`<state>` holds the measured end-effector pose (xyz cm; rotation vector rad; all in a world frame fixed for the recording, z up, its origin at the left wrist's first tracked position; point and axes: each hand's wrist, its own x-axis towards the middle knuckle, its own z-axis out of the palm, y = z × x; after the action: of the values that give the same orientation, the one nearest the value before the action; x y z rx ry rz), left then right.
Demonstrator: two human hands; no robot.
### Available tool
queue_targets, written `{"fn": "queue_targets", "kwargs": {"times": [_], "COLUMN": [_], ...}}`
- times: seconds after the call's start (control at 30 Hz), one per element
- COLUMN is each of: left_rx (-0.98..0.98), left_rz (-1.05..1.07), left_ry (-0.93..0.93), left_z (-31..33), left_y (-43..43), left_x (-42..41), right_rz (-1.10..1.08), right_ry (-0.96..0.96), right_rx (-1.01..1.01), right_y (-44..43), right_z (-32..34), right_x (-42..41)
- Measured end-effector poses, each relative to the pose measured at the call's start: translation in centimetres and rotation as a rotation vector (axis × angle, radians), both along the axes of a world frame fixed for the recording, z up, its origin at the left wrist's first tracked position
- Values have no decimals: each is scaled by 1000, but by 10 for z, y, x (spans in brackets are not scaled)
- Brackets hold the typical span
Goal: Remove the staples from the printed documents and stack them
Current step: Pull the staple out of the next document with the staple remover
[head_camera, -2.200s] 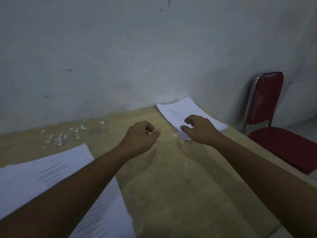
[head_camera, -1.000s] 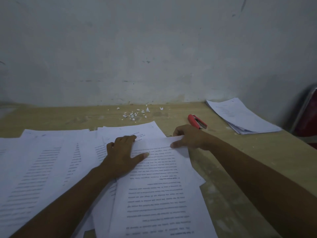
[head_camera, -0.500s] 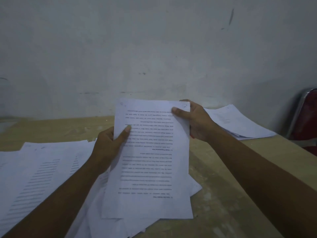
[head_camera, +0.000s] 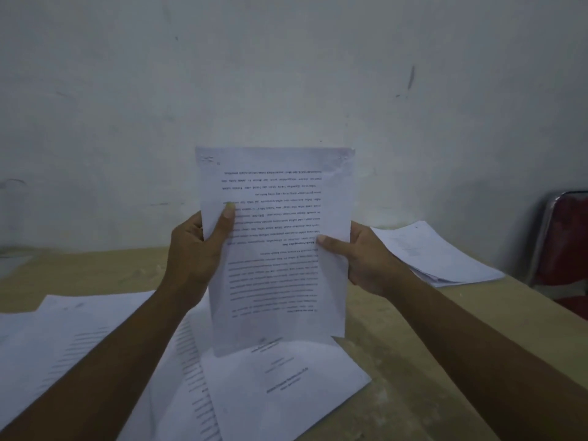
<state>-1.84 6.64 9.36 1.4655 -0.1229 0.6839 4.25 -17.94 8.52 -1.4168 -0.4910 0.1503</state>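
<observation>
In the head view, the printed document (head_camera: pixel 280 281) is standing higher and more upright above the table (head_camera: pixel 404 332) than half a second ago, and the right hand (head_camera: pixel 366 259) is now pinching its right edge at mid-height instead of the top corner. The left hand (head_camera: pixel 194 249) is gripping the left edge, thumb lying across the upside-down text, while loose sheets (head_camera: pixel 286 386) are lying underneath.
</observation>
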Motion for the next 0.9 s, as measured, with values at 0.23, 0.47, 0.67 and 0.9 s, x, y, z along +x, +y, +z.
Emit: {"fn": "queue_targets", "kwargs": {"times": [0.23,0.47,0.67,0.9], "left_rx": [-13,10,-61,-97], "left_rz": [-49,-89,-254,-211], "left_ry": [230,307,282,315], "left_z": [-56,-61,-42,-46], "left_y": [-7,-6,-3,12], "left_x": [-11,-10,-9,1], "right_rz": [15,-30,-2,152], "right_ry": [60,60,44,203], "right_rx": [-65,-83,-102,-295], "right_y": [-5,-3,-27,-71], "right_z": [-59,-61,-41,-38], "right_x": [-10,-3,4,11]}}
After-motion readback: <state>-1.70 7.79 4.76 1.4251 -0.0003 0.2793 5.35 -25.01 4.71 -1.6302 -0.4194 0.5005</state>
